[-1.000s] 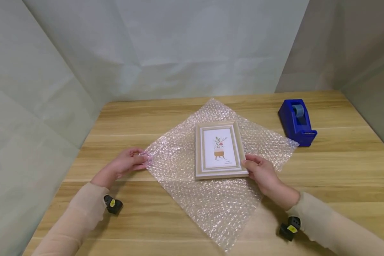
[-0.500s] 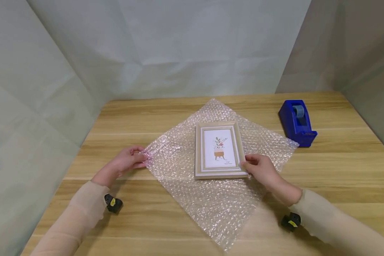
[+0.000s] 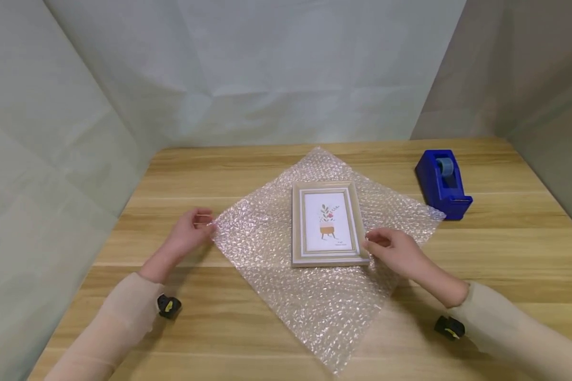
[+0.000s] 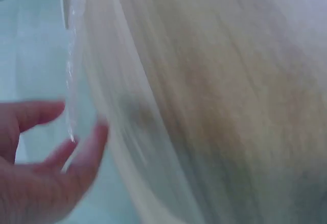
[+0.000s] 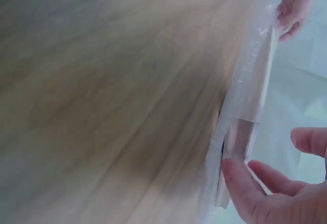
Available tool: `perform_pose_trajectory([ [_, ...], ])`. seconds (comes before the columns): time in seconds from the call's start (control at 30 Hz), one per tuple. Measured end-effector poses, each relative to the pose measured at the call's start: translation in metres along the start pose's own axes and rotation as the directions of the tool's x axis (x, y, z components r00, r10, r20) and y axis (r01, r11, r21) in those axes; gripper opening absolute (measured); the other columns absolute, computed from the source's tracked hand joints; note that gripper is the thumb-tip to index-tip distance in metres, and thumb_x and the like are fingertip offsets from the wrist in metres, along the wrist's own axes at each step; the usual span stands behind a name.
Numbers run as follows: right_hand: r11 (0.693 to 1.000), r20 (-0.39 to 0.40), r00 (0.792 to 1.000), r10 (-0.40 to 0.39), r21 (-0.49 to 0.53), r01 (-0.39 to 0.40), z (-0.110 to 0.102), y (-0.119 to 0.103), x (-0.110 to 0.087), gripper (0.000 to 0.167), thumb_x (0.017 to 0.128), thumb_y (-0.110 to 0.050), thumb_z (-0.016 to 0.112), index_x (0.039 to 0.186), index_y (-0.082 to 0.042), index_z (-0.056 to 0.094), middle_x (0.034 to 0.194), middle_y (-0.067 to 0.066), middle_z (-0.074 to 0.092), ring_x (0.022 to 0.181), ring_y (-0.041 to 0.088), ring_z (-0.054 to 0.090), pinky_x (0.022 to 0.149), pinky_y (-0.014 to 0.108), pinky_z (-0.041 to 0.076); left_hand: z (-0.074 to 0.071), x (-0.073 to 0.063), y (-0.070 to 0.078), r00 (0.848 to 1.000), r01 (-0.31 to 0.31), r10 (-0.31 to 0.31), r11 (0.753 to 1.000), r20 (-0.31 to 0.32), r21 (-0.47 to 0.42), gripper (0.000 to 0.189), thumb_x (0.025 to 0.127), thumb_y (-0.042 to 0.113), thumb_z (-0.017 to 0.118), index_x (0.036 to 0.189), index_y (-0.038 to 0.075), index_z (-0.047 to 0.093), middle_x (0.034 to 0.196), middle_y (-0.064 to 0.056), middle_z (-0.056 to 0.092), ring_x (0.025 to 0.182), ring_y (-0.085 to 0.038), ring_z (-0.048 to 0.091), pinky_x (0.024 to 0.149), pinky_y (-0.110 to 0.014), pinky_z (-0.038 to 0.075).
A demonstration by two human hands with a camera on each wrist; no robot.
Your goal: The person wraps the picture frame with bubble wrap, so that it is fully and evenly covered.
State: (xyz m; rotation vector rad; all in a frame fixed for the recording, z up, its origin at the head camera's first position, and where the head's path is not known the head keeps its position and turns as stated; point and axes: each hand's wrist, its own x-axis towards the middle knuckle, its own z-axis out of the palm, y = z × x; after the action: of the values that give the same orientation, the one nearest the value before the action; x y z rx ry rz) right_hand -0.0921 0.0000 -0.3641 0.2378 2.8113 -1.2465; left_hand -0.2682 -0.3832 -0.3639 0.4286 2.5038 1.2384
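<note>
Wood-grain table [image 3: 248, 328] before a pale cloth backdrop [image 3: 286, 69], with a photo frame [image 3: 330, 225] lying face up on bubble wrap [image 3: 257, 254].

Spread cornerwise, the wrap lies under the frame, which sits near its middle, showing a print of a potted plant; a blue tape dispenser [image 3: 434, 185] stands by the wrap's right corner, though whether they touch cannot be told. At the left corner, the left hand [image 3: 190, 233] has its fingers parted about the wrap's edge, with no firm hold on it. By the frame's lower right side, the right hand [image 3: 402, 254] is loosely spread, thumb well away from the fingers, gripping nothing, its fingertips at the frame's edge.
</note>
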Motion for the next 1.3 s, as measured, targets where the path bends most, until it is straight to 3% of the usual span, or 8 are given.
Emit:
perform_pose_trajectory([
  [0.1,0.996,0.001,0.997,-0.084,0.014,0.084,-0.005,0.004,-0.006,0.037,0.091,-0.019,0.062,0.115,0.008,0.061,0.114,0.026,0.064,0.099,0.038,0.064,0.083,0.044,0.056,0.007,-0.005,0.009,0.979,-0.121,0.134,0.988,-0.157,0.091,0.044,0.091,0.003,0.057,0.130,-0.012,0.043,0.131,-0.033,0.047,0.121,-0.046,0.046,0.099,-0.055,0.044],
  [0.17,0.987,-0.004,0.987,-0.158,0.016,0.158,-0.006,0.009,-0.010,0.035,0.089,-0.016,0.065,0.115,0.007,0.061,0.116,0.025,0.063,0.102,0.039,0.063,0.085,0.047,0.055,0.015,-0.007,0.014,0.937,-0.240,0.270,0.959,-0.223,0.152,0.040,0.088,0.001,0.060,0.125,-0.010,0.050,0.127,-0.030,0.052,0.119,-0.045,0.047,0.099,-0.056,0.042],
  [0.23,0.968,0.001,0.968,-0.252,-0.009,0.252,-0.006,0.014,-0.015,0.038,0.085,-0.016,0.069,0.116,0.004,0.062,0.118,0.021,0.064,0.106,0.039,0.061,0.089,0.050,0.052,0.024,-0.010,0.017,0.880,-0.381,0.421,0.902,-0.218,0.204,0.038,0.084,0.000,0.065,0.120,-0.009,0.055,0.122,-0.027,0.057,0.116,-0.042,0.050,0.098,-0.055,0.043],
  [0.33,0.894,0.033,0.901,-0.433,-0.114,0.434,-0.005,0.022,-0.021,0.047,0.079,-0.022,0.076,0.118,-0.001,0.062,0.120,0.015,0.063,0.111,0.035,0.058,0.093,0.053,0.048,0.039,-0.017,0.022,0.817,-0.540,0.570,0.810,-0.089,0.230,0.039,0.081,0.005,0.071,0.117,-0.005,0.059,0.120,-0.022,0.060,0.115,-0.036,0.053,0.099,-0.053,0.043],
  [0.5,0.712,0.123,0.747,-0.654,-0.233,0.662,-0.001,0.034,-0.029,0.064,0.072,-0.039,0.078,0.123,-0.005,0.059,0.125,0.010,0.060,0.112,0.027,0.057,0.093,0.046,0.048,0.064,-0.035,0.036,0.765,-0.643,0.601,0.735,0.232,0.214,0.046,0.078,0.020,0.076,0.118,0.004,0.061,0.127,-0.013,0.058,0.119,-0.029,0.053,0.103,-0.048,0.043],
  [0.77,0.540,0.279,0.597,-0.752,-0.258,0.801,0.005,0.041,-0.037,0.062,0.074,-0.037,0.078,0.125,-0.007,0.058,0.127,0.007,0.056,0.112,0.022,0.055,0.090,0.040,0.051,0.089,-0.053,0.045,0.586,-0.790,0.592,0.571,0.554,0.225,0.059,0.071,0.032,0.080,0.123,0.014,0.059,0.130,-0.006,0.055,0.120,-0.022,0.052,0.103,-0.039,0.044],
  [0.9,0.543,0.298,0.594,-0.747,-0.242,0.804,0.008,0.043,-0.037,0.057,0.071,-0.017,0.078,0.124,-0.008,0.059,0.126,0.007,0.057,0.111,0.022,0.057,0.089,0.039,0.053,0.094,-0.055,0.042,0.531,-0.837,0.583,0.473,0.615,0.275,0.059,0.071,0.031,0.080,0.124,0.016,0.059,0.126,-0.005,0.057,0.117,-0.020,0.053,0.102,-0.036,0.045],
  [1.3,0.561,0.231,0.593,-0.771,-0.194,0.805,0.010,0.044,-0.034,0.047,0.069,-0.001,0.072,0.115,-0.005,0.063,0.109,0.004,0.065,0.097,0.017,0.061,0.082,0.034,0.055,0.097,-0.058,0.039,0.443,-0.896,0.666,0.330,0.600,0.296,0.032,0.077,0.012,0.068,0.109,0.010,0.066,0.100,0.000,0.062,0.088,-0.010,0.058,0.081,-0.020,0.051],
])
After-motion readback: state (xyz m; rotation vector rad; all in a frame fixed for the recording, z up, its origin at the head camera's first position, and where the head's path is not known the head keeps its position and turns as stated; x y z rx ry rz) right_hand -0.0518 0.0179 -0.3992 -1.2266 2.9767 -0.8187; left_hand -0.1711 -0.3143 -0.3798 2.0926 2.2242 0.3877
